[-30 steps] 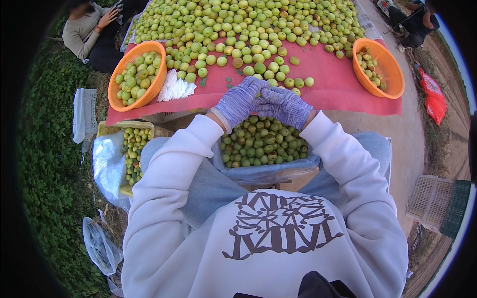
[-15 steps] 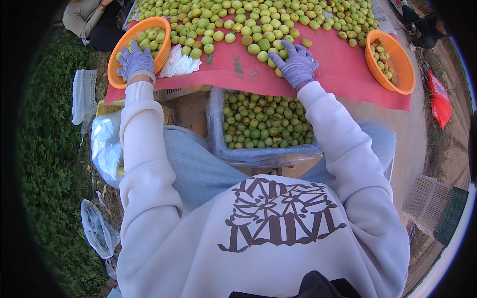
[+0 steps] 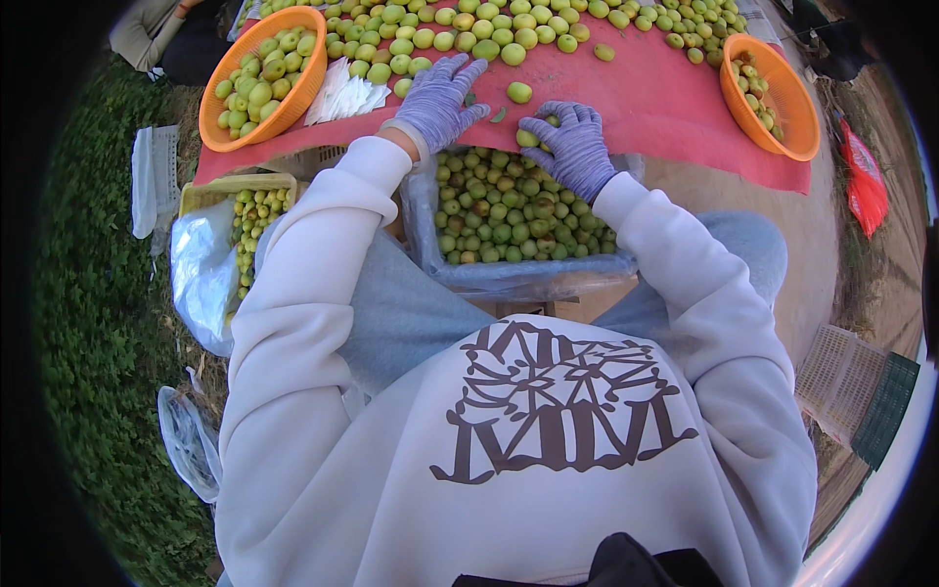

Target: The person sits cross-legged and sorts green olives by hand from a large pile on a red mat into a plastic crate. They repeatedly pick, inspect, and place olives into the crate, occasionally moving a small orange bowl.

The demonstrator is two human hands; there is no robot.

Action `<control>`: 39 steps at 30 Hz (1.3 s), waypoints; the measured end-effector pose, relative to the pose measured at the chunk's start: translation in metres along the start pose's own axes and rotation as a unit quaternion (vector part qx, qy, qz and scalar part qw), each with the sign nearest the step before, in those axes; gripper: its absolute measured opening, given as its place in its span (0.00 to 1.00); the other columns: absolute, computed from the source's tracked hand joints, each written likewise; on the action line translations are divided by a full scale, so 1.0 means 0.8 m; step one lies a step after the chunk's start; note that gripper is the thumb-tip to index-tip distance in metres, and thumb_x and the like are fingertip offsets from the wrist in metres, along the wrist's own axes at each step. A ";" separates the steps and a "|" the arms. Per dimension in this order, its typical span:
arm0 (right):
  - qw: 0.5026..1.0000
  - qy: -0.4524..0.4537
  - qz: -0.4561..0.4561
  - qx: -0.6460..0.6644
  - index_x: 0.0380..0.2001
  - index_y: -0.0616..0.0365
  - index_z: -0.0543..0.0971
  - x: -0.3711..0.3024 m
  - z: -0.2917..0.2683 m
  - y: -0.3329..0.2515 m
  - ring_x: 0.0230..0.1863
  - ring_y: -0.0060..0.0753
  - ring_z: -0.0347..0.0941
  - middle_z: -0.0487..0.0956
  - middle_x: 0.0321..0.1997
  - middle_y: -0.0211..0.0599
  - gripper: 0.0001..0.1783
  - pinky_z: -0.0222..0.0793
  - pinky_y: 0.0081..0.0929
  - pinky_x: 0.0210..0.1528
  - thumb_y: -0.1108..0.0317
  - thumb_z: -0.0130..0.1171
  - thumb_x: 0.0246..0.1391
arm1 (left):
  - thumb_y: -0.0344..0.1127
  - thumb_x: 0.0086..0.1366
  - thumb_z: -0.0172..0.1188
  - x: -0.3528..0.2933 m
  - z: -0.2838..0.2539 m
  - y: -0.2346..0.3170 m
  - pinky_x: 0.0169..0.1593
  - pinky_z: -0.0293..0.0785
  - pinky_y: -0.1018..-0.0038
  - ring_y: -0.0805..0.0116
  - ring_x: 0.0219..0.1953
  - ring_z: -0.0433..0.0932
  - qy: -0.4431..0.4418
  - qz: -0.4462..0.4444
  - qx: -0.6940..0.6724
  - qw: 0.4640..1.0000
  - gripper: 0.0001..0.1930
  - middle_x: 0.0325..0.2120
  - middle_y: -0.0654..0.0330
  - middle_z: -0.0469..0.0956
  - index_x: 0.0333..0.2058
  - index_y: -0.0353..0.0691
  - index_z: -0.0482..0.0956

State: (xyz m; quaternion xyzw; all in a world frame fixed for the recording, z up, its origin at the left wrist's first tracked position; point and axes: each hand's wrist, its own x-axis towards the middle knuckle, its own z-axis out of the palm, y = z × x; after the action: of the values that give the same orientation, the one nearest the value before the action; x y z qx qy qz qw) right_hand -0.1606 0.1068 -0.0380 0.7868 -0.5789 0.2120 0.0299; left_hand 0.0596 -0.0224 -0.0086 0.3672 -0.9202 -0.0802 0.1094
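Gloved in purple, my left hand [image 3: 438, 106] reaches over the front of the red cloth [image 3: 665, 108], fingers stretched out beside the loose round green fruits [image 3: 484, 51]. Nothing shows in it; its palm side is hidden. Close by on the right, my right hand [image 3: 572, 147], in a matching glove, curls round green fruits [image 3: 529, 137] at the cloth's front edge. A single green fruit [image 3: 519, 92] lies between the hands. Below the edge stands a crate lined with clear plastic [image 3: 518, 278], filled with green and brownish fruits [image 3: 509, 210].
Orange baskets with fruits stand at the cloth's left [image 3: 311, 83] and right [image 3: 797, 108] ends. White papers [image 3: 347, 96] lie by the left one. At lower left is a yellow crate [image 3: 274, 182] of small fruits. Another person's arm [image 3: 161, 29] shows at far left.
My left hand has left the left orange basket and come right to the middle of the cloth. My right hand has drawn back to the front edge with fruits.
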 end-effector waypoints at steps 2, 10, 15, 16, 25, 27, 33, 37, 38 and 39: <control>0.999 -0.018 -0.050 -0.002 0.47 0.43 0.79 -0.030 0.003 0.000 0.56 0.47 0.66 0.72 0.53 0.38 0.21 0.60 0.49 0.59 0.57 0.67 0.46 | 0.52 0.66 0.56 -0.001 0.007 0.006 0.69 0.45 0.48 0.52 0.70 0.54 -0.036 0.018 0.070 0.997 0.34 0.67 0.53 0.58 0.68 0.52 0.58; 0.966 -0.165 0.198 0.015 0.63 0.49 0.64 -0.145 0.041 -0.031 0.68 0.55 0.54 0.60 0.67 0.52 0.42 0.49 0.54 0.68 0.45 0.65 0.49 | 0.56 0.70 0.46 0.010 0.026 -0.015 0.70 0.42 0.47 0.55 0.72 0.48 -0.017 -0.003 0.176 0.984 0.32 0.69 0.59 0.54 0.68 0.53 0.56; 0.866 -0.415 0.278 -0.002 0.72 0.55 0.45 -0.163 0.029 -0.038 0.74 0.63 0.41 0.45 0.75 0.58 0.62 0.37 0.57 0.72 0.31 0.61 0.46 | 0.55 0.69 0.50 0.031 0.017 -0.016 0.70 0.45 0.50 0.56 0.71 0.51 0.019 -0.028 0.184 0.982 0.33 0.69 0.60 0.55 0.68 0.53 0.56; 0.859 -0.433 0.272 -0.011 0.72 0.55 0.44 -0.159 0.029 -0.043 0.74 0.66 0.39 0.43 0.75 0.58 0.64 0.33 0.62 0.72 0.28 0.58 0.45 | 0.53 0.67 0.53 0.034 0.015 -0.013 0.70 0.47 0.51 0.55 0.69 0.55 0.063 -0.004 0.166 0.984 0.32 0.68 0.59 0.58 0.67 0.52 0.59; 0.853 -0.427 0.300 -0.007 0.73 0.50 0.44 -0.083 0.109 -0.135 0.76 0.63 0.26 0.38 0.76 0.57 0.63 0.23 0.84 0.62 0.26 0.56 0.45 | 0.47 0.64 0.60 0.025 0.013 0.045 0.69 0.53 0.55 0.52 0.67 0.59 0.052 0.109 0.072 0.990 0.30 0.64 0.56 0.63 0.63 0.49 0.65; 0.871 -0.391 0.298 0.010 0.73 0.46 0.45 -0.069 0.128 -0.140 0.76 0.62 0.25 0.37 0.76 0.58 0.61 0.22 0.85 0.61 0.27 0.57 0.45 | 0.44 0.64 0.60 0.023 0.011 0.046 0.68 0.55 0.55 0.52 0.66 0.60 0.046 0.121 0.056 0.990 0.29 0.63 0.55 0.65 0.63 0.48 0.66; 0.894 -0.377 0.240 0.045 0.72 0.28 0.51 -0.057 0.144 -0.091 0.78 0.54 0.27 0.34 0.77 0.53 0.50 0.26 0.80 0.65 0.29 0.55 0.48 | 0.40 0.62 0.63 0.027 -0.005 0.025 0.64 0.64 0.63 0.53 0.62 0.67 0.105 0.125 -0.009 0.987 0.26 0.59 0.52 0.69 0.59 0.45 0.72; 0.910 -0.387 0.150 0.031 0.70 0.29 0.57 -0.081 0.114 -0.033 0.72 0.47 0.52 0.56 0.72 0.46 0.34 0.47 0.59 0.68 0.45 0.49 0.61 | 0.41 0.64 0.62 0.029 -0.023 0.014 0.64 0.65 0.64 0.55 0.61 0.68 0.121 0.108 -0.031 0.986 0.25 0.57 0.52 0.71 0.59 0.46 0.72; 0.922 -0.357 0.147 0.020 0.68 0.32 0.59 -0.091 0.102 -0.026 0.70 0.46 0.55 0.59 0.70 0.45 0.32 0.50 0.56 0.67 0.47 0.49 0.61 | 0.41 0.64 0.62 0.029 -0.029 0.013 0.64 0.65 0.65 0.56 0.61 0.68 0.117 0.102 -0.042 0.987 0.24 0.57 0.53 0.72 0.59 0.47 0.72; 0.938 -0.318 0.140 0.008 0.67 0.34 0.62 -0.102 0.090 -0.020 0.68 0.46 0.58 0.63 0.67 0.44 0.30 0.54 0.53 0.66 0.50 0.49 0.62 | 0.41 0.65 0.62 0.029 -0.035 0.012 0.64 0.65 0.65 0.57 0.61 0.68 0.120 0.098 -0.054 0.986 0.24 0.56 0.53 0.72 0.59 0.47 0.72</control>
State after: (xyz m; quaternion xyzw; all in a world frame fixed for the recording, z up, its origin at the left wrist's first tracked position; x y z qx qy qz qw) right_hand -0.1436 0.1643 -0.1300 0.7241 -0.6611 -0.0422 -0.1921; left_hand 0.0441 -0.0330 0.0239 0.2753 -0.9264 -0.0744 0.2458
